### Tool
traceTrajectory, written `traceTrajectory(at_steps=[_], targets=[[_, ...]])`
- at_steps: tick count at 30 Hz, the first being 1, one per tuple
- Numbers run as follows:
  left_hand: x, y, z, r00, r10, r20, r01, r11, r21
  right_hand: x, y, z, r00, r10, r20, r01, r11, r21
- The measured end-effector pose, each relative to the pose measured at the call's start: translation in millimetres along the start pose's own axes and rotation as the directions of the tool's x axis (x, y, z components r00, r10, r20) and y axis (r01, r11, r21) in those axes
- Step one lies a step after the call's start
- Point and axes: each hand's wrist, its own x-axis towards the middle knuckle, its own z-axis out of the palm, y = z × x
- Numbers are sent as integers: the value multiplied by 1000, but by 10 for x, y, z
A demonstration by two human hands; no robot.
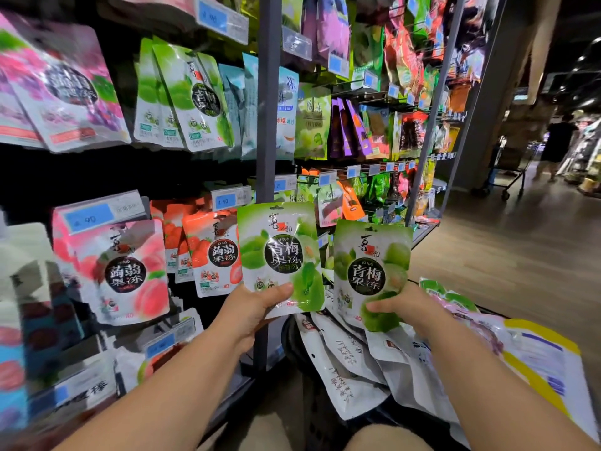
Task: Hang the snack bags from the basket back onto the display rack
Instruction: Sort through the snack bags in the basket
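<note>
The person stood close to the display rack (268,125), one green plum jelly bag in each of the hands. The left hand (257,307) pinched the left bag (281,252) by its bottom edge, thumb across the front. The right hand (409,307) gripped the right bag (370,271) low down in the same way. Both bags were held upright, just above the basket (320,418), which held a loose heap of other bags (357,359).

I judged the trouble would come from that low grip. Held by the bottom, the tops might flop, and the small hang holes could miss a peg. With both hands full, neither was free to steady anything. The matching green row (195,99) hung higher up, while strawberry bags (211,255) hung right beside the left bag, so a wrong peg was an easy slip.
</note>
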Motion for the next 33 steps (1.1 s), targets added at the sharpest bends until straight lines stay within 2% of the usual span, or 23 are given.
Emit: traceTrajectory(at_steps=[9, 14, 20, 27, 33], targets=[[-233, 92, -95, 999, 47, -17, -47, 999, 16, -19, 48, 87, 995, 15, -98, 1, 988, 156], [-340, 242, -298, 994, 88, -58, -86, 996, 25, -84, -276, 264, 997, -60, 39, 38, 906, 421], [-403, 602, -549, 983, 161, -84, -160, 987, 23, -133, -784, 601, 975, -179, 132, 88, 855, 512], [-394, 978, -982, 942, 293, -163, -290, 956, 42, -94, -1252, 990, 926, -349, 144, 180, 744, 644], [-428, 1144, -1190, 915, 359, -185, -362, 932, 16, -140, -1591, 1260, 899, -395, 188, 146, 676, 722]])
